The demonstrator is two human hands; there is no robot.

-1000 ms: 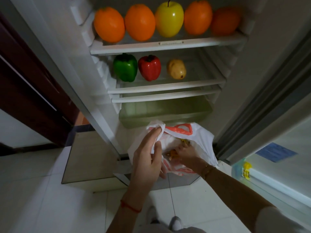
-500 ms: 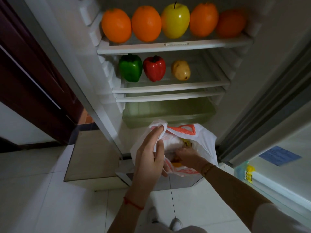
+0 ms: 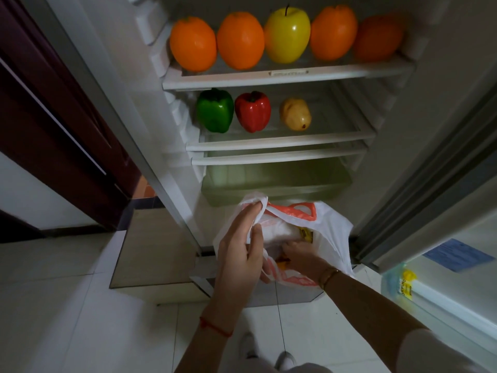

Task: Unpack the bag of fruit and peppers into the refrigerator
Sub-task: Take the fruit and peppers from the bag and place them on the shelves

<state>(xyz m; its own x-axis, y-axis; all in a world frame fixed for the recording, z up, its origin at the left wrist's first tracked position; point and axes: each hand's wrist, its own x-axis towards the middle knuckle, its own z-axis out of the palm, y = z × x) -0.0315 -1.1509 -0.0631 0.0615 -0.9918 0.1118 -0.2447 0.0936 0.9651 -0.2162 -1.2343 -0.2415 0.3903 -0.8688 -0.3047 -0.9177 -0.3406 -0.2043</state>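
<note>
Open refrigerator (image 3: 443, 84), seen from above. Upper shelf (image 3: 282, 76): four oranges (image 3: 193, 44) and a yellow apple (image 3: 287, 36) in a row, stem up. Lower shelf: green pepper (image 3: 214, 110) and red pepper (image 3: 252, 111), both stem up, and a potato (image 3: 295, 113) lying tilted. At lower centre, the white-and-orange plastic bag (image 3: 333, 227) hangs mouth upward before the drawer (image 3: 277, 181). The left hand (image 3: 239, 251) pinches the bag's rim; the right hand (image 3: 301, 255) reaches inside, its grip hidden. A yellow label (image 3: 407, 285) at lower right carries writing too small to read.
</note>
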